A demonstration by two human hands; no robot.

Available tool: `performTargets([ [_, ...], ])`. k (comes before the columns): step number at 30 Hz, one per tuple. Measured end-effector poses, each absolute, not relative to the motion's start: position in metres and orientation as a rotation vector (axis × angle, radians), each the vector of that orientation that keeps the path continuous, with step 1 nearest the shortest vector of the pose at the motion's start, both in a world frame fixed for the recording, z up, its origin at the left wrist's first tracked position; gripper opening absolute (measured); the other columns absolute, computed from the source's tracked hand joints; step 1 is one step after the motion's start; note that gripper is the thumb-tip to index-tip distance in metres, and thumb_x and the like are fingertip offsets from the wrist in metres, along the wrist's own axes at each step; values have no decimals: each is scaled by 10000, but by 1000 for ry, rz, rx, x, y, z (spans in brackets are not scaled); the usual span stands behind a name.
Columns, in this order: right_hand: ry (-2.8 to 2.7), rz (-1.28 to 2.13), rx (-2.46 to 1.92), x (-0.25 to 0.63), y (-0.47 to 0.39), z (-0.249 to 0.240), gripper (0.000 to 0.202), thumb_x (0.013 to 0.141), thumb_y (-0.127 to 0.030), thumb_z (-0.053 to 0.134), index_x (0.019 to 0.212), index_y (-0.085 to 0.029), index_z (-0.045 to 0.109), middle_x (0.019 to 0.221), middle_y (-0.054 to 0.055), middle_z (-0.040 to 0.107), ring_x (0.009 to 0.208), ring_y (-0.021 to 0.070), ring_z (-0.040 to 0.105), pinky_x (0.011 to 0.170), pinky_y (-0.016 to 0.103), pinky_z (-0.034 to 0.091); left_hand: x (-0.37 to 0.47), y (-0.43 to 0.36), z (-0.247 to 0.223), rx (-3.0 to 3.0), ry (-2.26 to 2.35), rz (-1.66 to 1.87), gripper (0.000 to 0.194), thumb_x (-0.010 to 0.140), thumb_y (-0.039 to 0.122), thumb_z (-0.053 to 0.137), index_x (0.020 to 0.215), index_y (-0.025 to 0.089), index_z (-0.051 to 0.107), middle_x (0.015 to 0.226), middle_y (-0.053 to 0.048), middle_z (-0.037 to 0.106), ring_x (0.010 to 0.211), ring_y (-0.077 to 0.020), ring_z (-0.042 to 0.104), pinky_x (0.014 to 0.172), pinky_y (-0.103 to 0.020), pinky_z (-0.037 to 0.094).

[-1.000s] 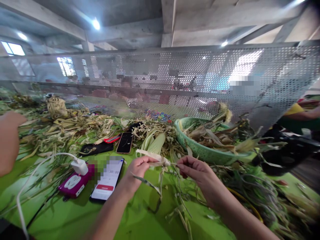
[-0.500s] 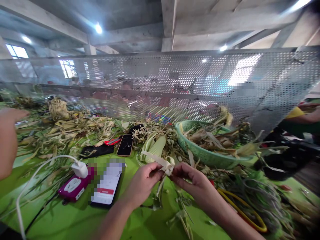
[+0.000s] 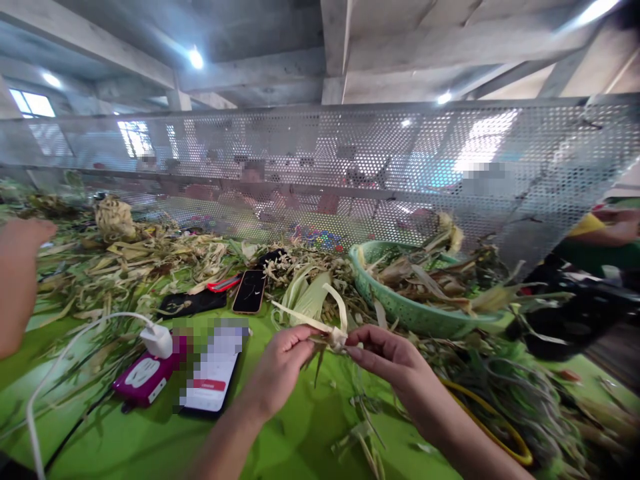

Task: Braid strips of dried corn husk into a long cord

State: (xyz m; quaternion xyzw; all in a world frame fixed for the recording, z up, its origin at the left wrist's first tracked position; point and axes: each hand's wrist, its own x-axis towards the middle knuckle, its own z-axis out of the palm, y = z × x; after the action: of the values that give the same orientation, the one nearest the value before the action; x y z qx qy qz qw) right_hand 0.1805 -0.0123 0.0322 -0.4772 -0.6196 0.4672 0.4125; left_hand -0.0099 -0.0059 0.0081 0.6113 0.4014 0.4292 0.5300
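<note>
Both hands meet over the green table around a small knotted piece of pale husk strips [image 3: 338, 337]. My left hand [image 3: 286, 363] pinches the strips at the left side of the knot, fingers closed. At the knot's right side, my right hand [image 3: 393, 357] has its thumb and index finger pressed on it. One strip stands up in a curve above the knot and another points out to the left over my left hand. Just behind lies a bundle of wide pale green husks [image 3: 313, 297].
A green basket [image 3: 400, 313] of dry husks is at the right, beside tangled cords and a yellow loop [image 3: 500, 420]. Phones [image 3: 213, 380], [image 3: 249, 291] and a purple power strip [image 3: 145, 380] lie left. Another person's arm [image 3: 17, 280] reaches in. A perforated metal screen [image 3: 300, 153] stands behind.
The strip above the knot, looped close to it before, now stands up in a taller curve. My left hand has shifted slightly left, and the knot has turned a little.
</note>
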Motion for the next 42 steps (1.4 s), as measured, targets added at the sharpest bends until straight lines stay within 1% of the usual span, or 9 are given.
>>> performTargets([
  [3, -1570, 1147, -1231, 181, -9, 33, 289, 717, -444, 672, 781, -164, 641, 600, -28, 464, 585, 121, 377, 547, 244, 270, -11, -7, 12, 1502, 968, 963, 365, 866, 290, 437, 1178, 197, 603, 754, -4, 598, 642, -117, 454, 583, -211, 331],
  [8, -1621, 1080, -1240, 181, -10, 29, 285, 711, -464, 677, 729, -182, 634, 619, -19, 499, 590, 129, 407, 548, 248, 296, -3, -13, 21, 1746, 938, 981, 280, 864, 286, 466, 1047, 206, 663, 949, -43, 626, 879, -174, 534, 784, -247, 390],
  [13, -1649, 1072, -1216, 178, -12, 26, 335, 706, -483, 685, 623, -188, 549, 590, -28, 443, 576, 124, 388, 530, 237, 302, 6, -17, 19, 1709, 953, 1064, 275, 882, 300, 445, 999, 191, 668, 930, -56, 625, 854, -178, 541, 789, -264, 412],
  [17, -1625, 1146, -1143, 179, -9, 28, 314, 715, -470, 682, 646, -178, 589, 616, -19, 475, 609, 129, 410, 567, 236, 329, 6, -18, 20, 1516, 784, 1045, 314, 882, 351, 452, 1060, 202, 663, 926, -43, 645, 857, -178, 540, 856, -291, 404],
  [20, -1619, 1121, -1148, 182, -7, 30, 301, 723, -466, 673, 668, -175, 620, 636, -9, 502, 641, 140, 434, 600, 243, 346, 5, -18, 16, 1370, 775, 1007, 334, 861, 379, 485, 1086, 202, 657, 763, -21, 610, 707, -141, 501, 717, -250, 411],
  [23, -1611, 1060, -1215, 186, -5, 32, 313, 717, -476, 672, 644, -176, 619, 604, -17, 480, 607, 131, 408, 564, 240, 321, 2, -16, 10, 1249, 871, 976, 374, 828, 407, 529, 1115, 191, 633, 626, 19, 492, 550, -89, 355, 505, -197, 278],
  [26, -1614, 1057, -1233, 188, -5, 35, 326, 716, -484, 669, 628, -175, 609, 594, -20, 466, 590, 125, 388, 548, 240, 303, -1, -15, 9, 1211, 908, 968, 382, 810, 400, 549, 1105, 172, 630, 596, 38, 423, 530, -76, 291, 472, -200, 197],
  [32, -1590, 1191, -1201, 185, -9, 36, 345, 775, -518, 599, 744, -174, 609, 650, -5, 485, 604, 129, 407, 534, 235, 321, 1, -17, 20, 1392, 875, 1013, 313, 845, 353, 513, 1086, 199, 640, 859, -19, 619, 774, -135, 512, 731, -232, 398],
  [42, -1380, 1201, -1117, 175, -11, 27, 304, 717, -463, 669, 669, -186, 555, 638, -14, 489, 606, 134, 420, 570, 255, 365, 9, -19, 13, 1588, 876, 1095, 270, 833, 358, 550, 998, 188, 680, 1037, -76, 612, 966, -193, 551, 856, -269, 428],
])
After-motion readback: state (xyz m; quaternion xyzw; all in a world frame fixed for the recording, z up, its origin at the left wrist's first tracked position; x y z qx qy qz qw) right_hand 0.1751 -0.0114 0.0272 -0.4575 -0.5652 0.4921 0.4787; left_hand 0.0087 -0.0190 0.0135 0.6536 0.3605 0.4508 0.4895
